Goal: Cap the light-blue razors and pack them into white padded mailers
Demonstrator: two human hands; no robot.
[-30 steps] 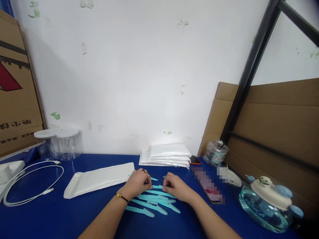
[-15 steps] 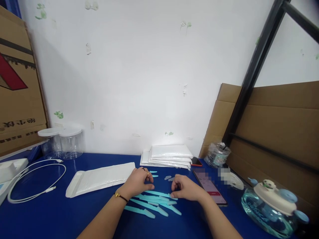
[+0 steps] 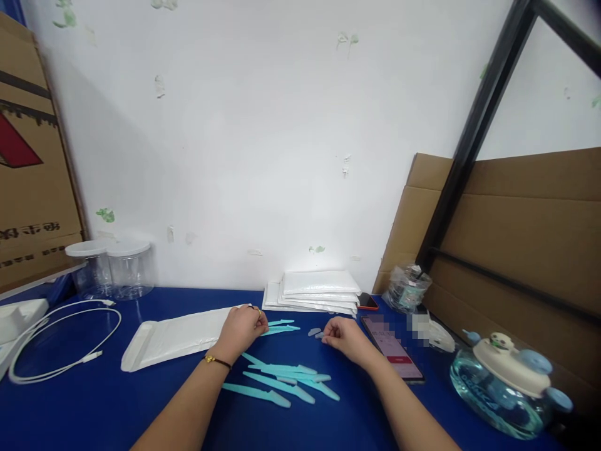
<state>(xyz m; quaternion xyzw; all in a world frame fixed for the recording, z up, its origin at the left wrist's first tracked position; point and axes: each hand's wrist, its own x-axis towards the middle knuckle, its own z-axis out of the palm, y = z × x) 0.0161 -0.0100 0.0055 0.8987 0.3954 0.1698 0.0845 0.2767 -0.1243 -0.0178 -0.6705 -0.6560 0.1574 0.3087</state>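
Note:
Several turquoise razor-like sticks [image 3: 293, 371] lie in a loose pile on the blue table [image 3: 188, 413]. Beyond them, two or more similar turquoise sticks [image 3: 284, 328] lie at the fingertips of my left hand [image 3: 244, 327], whose fingers are pinched at their left ends. My right hand [image 3: 345, 338] has its fingers curled together beside small translucent caps [image 3: 314, 332]; its fingertips touch one of them. A long white padded envelope [image 3: 183, 338] lies under and to the left of my left hand.
A stack of white envelopes [image 3: 319, 291] stands by the wall. To the right are a phone [image 3: 394, 351], a wrapped cup [image 3: 407, 289] and a clear teal bottle [image 3: 502, 394]. On the left are a white cable [image 3: 66, 341] and two lidded jars [image 3: 131, 269].
My left hand has moved away from the pile, up and left to the farther sticks. A stick between the hands has left the pile top. My right hand has moved slightly up toward the caps.

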